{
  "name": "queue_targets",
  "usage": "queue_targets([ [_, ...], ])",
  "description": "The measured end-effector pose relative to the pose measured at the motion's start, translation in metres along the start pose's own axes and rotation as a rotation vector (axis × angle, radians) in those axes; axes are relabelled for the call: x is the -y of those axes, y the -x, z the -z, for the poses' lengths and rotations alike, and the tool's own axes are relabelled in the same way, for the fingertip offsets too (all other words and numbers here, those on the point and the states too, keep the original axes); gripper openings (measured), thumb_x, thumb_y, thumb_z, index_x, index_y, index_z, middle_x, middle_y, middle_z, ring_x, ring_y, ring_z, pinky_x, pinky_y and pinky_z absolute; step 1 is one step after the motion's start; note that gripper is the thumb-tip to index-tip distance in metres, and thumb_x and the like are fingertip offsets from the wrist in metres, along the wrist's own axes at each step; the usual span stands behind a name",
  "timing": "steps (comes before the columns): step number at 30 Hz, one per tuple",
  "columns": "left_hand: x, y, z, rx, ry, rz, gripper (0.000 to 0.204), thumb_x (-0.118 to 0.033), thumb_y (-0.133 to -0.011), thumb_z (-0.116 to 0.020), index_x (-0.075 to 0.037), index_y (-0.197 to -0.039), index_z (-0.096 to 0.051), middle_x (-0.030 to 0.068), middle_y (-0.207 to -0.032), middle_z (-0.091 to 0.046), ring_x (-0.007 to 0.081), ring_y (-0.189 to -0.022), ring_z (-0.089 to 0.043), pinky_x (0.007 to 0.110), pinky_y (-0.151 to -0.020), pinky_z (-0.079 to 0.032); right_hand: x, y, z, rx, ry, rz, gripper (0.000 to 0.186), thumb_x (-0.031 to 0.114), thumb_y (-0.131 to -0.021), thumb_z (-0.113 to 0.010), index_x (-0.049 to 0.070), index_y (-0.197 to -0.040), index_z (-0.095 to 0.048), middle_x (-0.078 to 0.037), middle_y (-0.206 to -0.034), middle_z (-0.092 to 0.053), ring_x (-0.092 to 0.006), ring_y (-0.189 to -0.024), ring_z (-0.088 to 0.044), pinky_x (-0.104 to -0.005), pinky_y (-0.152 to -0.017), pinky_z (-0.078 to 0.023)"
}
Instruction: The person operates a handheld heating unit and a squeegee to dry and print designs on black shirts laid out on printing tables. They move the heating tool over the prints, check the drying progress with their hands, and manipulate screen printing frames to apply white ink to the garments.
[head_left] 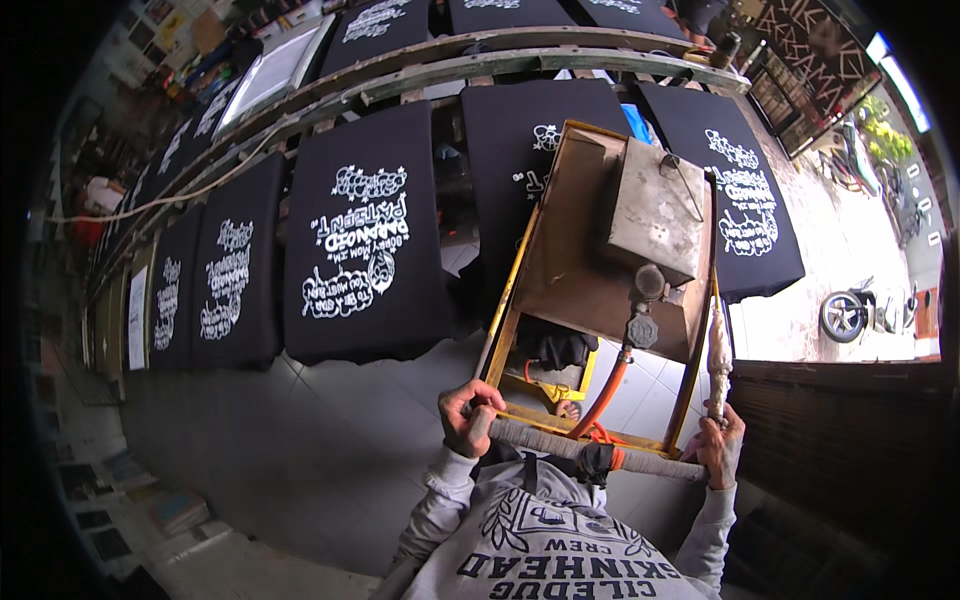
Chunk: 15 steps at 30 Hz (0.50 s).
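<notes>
A yellow-framed rolling rig stands before me, carrying a rust-brown metal panel and a grey metal box [655, 205]. A grey wrapped handle bar [540, 438] crosses its near end. My left hand [470, 415] is closed around the left end of that bar. At the bar's right end my right hand [722, 445] is closed too, touching a rod wrapped in whitish cloth [718, 350]. What lies within its palm is partly hidden. An orange hose [607, 393] runs from a gas regulator [641, 328] down toward the handle. Black cloth [557, 347] sits lower in the frame.
Black shirts with white prints [355, 230] lie on boards in rows ahead and to the left. The rig overlaps one printed black shirt [500, 130]. Wooden rails [450, 70] run between rows. Outside at right stands a motorcycle, its wheel [844, 316] showing.
</notes>
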<state>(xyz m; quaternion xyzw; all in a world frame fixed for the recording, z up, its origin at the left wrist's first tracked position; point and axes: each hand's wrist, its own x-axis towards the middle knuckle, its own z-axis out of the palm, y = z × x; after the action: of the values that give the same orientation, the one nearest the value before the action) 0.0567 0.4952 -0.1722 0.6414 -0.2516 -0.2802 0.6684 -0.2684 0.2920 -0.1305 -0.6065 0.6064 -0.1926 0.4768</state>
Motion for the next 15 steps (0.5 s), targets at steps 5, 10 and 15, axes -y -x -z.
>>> queue_targets([
  [5, -0.003, -0.024, 0.037, 0.029, 0.04, 0.064, 0.012, -0.011, -0.071, -0.052, -0.001, -0.068, -0.058, -0.0005, -0.061, -0.055, 0.0033, -0.053, -0.04, 0.021, -0.052, -0.031, -0.009, 0.024, -0.04, -0.094, -0.09, 0.02, 0.022, 0.003, -0.077, -0.055, -0.004, -0.097, -0.062, 0.005, -0.066, -0.043, -0.0028, -0.053, -0.037, -0.0209, -0.048, -0.032],
  [10, -0.002, -0.056, 0.068, 0.103, -0.008, 0.022, 0.014, -0.012, -0.07, -0.051, 0.0, -0.067, -0.058, 0.0004, -0.061, -0.056, 0.0043, -0.053, -0.042, 0.021, -0.051, -0.033, 0.031, 0.053, -0.076, -0.145, -0.17, -0.12, 0.021, 0.003, -0.077, -0.056, -0.003, -0.096, -0.061, 0.004, -0.067, -0.047, -0.0034, -0.054, -0.039, -0.0219, -0.049, -0.034],
  [15, 0.001, -0.094, 0.115, 0.229, -0.025, 0.01, 0.013, -0.01, -0.068, -0.05, 0.0, -0.065, -0.058, 0.0019, -0.059, -0.057, 0.0044, -0.051, -0.042, 0.022, -0.049, -0.033, 0.03, 0.079, -0.128, -0.222, -0.102, -0.143, 0.027, 0.007, -0.077, -0.054, -0.005, -0.099, -0.062, -0.002, -0.067, -0.053, -0.009, -0.054, -0.053, -0.0256, -0.052, -0.046],
])
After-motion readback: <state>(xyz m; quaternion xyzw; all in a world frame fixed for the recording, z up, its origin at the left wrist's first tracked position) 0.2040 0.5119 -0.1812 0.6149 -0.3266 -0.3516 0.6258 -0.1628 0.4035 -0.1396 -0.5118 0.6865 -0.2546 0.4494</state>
